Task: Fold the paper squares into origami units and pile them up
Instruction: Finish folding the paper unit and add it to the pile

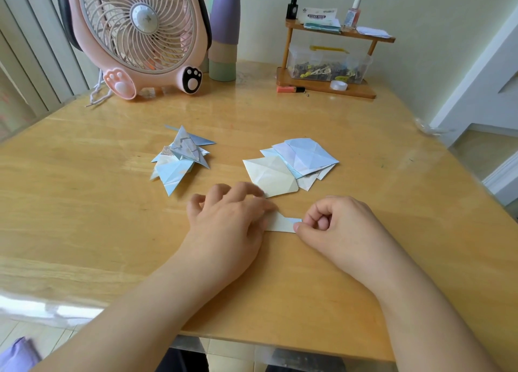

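A partly folded pale paper unit (281, 223) lies on the wooden table (364, 153) between my hands. My left hand (227, 220) lies over its left part, fingers bent down onto it. My right hand (336, 228) has its fingers curled and pinches the unit's blue right tip with thumb and forefinger. A pile of folded blue and white origami units (180, 158) sits to the far left of the hands. A loose stack of creased paper squares (294, 164) lies to the far right, its cream top sheet nearest my left fingers.
A pink desk fan (134, 35) stands at the back left, with stacked pastel cups (224, 35) beside it. At the back right is a small wooden shelf (328, 88) carrying bottles, paper, a clear box, a tape roll and an orange marker (290, 89).
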A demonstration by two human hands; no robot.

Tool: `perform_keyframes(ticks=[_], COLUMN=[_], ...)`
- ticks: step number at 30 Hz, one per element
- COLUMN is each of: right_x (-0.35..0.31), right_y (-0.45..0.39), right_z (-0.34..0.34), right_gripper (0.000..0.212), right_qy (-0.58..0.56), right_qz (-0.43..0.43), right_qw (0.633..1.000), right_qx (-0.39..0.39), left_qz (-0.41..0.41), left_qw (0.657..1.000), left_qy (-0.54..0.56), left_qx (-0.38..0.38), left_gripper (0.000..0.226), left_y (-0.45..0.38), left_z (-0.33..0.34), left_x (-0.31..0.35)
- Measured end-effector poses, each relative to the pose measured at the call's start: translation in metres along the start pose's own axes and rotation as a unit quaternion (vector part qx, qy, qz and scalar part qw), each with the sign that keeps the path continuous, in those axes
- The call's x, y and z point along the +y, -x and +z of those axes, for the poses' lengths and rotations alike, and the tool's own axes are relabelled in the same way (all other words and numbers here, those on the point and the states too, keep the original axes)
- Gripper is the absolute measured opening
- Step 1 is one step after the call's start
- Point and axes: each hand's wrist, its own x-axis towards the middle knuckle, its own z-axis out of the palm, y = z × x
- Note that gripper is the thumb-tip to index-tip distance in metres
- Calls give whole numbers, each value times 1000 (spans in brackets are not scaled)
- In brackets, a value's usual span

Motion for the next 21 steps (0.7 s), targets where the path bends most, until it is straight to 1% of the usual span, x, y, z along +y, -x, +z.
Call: perform_keyframes(ticks=[4,7,10,14,16,19,21], right_x=[-1,-4,-13,-23,-24,-21,-22], right_y=[2,1,-2,-6,-7,-5,-5], right_z=[1,5,13,24,25,21,21], right_gripper=[24,23,28,34,33,29,27], right_qy=[6,16,31,61,46,-4,-10], right_qz=[-14,-39,-74,-115,-113,-83,-73], right_qw=[1000,999,997,992,992,996,997], right_qx=[-5,9,9,-7,-8,-8,-8], left_qz=[-23,-37,-46,-52,-52,-50,-48], left_qw=[1000,999,998,997,997,997,997], left_qy=[-4,16,44,44,47,54,58], left_qx=[-6,-21,-23,-19,-24,-33,-36], left_gripper=[36,36,34,37,37,34,33], left_y=[1,-2,-3,-2,-2,-2,-2], left_z=[-1,-3,-5,-3,-4,-5,-6], left_x=[-4,-7,-7,-7,-7,-8,-8])
